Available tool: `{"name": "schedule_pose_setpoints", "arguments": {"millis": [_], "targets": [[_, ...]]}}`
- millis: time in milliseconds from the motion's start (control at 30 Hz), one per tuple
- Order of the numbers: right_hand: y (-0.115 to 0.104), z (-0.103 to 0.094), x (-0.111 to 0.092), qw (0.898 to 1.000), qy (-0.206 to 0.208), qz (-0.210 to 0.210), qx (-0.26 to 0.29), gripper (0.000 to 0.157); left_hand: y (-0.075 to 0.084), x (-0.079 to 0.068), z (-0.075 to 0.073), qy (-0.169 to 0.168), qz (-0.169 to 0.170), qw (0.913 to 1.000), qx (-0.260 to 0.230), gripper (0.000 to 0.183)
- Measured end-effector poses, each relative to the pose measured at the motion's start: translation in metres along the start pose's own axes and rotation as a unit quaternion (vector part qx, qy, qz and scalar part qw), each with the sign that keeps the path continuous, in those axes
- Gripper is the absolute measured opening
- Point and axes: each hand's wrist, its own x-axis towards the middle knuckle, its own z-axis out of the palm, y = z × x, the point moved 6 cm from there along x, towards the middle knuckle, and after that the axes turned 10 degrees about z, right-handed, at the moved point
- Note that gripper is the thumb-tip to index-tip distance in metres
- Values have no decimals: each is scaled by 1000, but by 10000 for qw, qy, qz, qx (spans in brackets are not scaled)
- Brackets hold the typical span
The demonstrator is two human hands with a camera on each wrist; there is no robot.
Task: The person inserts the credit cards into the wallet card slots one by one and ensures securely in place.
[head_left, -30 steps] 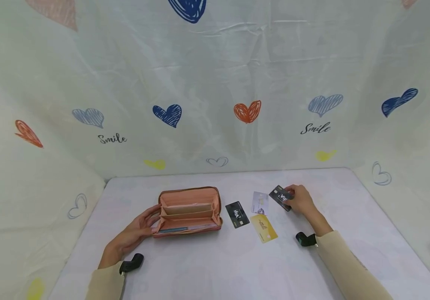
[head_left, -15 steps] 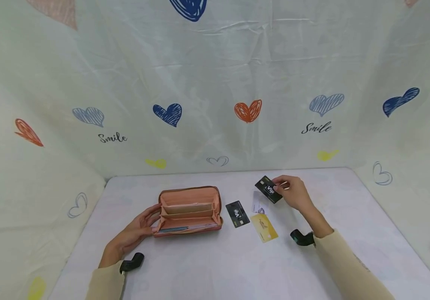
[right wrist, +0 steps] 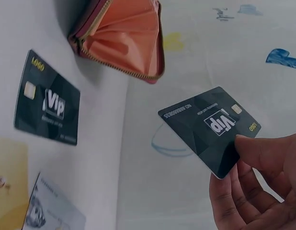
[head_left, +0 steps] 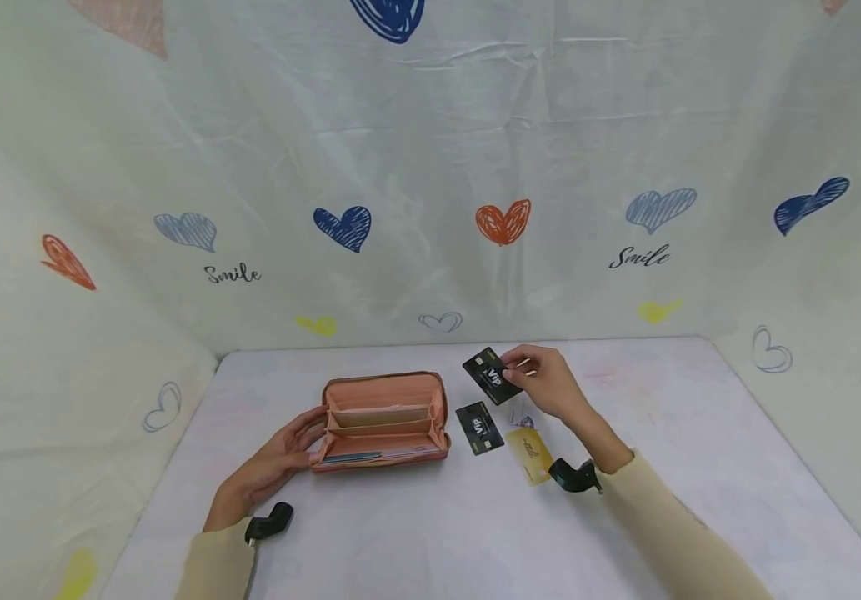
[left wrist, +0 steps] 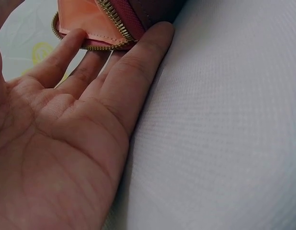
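Note:
An unzipped pink wallet lies open on the table with its inner pockets showing and several cards or papers along its front. My left hand holds its left end, with the thumb at the front corner and the fingers at the side; the zip edge shows beside those fingers. Raised above the table, a black VIP card is pinched between thumb and fingers of my right hand. A second black VIP card lies just right of the wallet.
A yellow card and a pale card, partly covered by my right hand in the head view, lie right of the second black card. A white sheet printed with hearts rises behind the table.
My right hand has lifted the black card off the table's right side and carried it left, over the pale card toward the wallet. My left hand stays at the wallet.

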Motion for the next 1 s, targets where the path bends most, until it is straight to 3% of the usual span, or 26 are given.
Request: {"name": "schedule_pose_setpoints", "arguments": {"millis": [567, 1000], "targets": [[-56, 46, 15, 9961, -465, -685, 301, 16, -3, 1, -2, 0, 29, 10000, -53, 88], [-92, 89, 32, 9908, -928, -978, 67, 14, 0, 0, -2, -105, 256, 9995, -145, 88]]}}
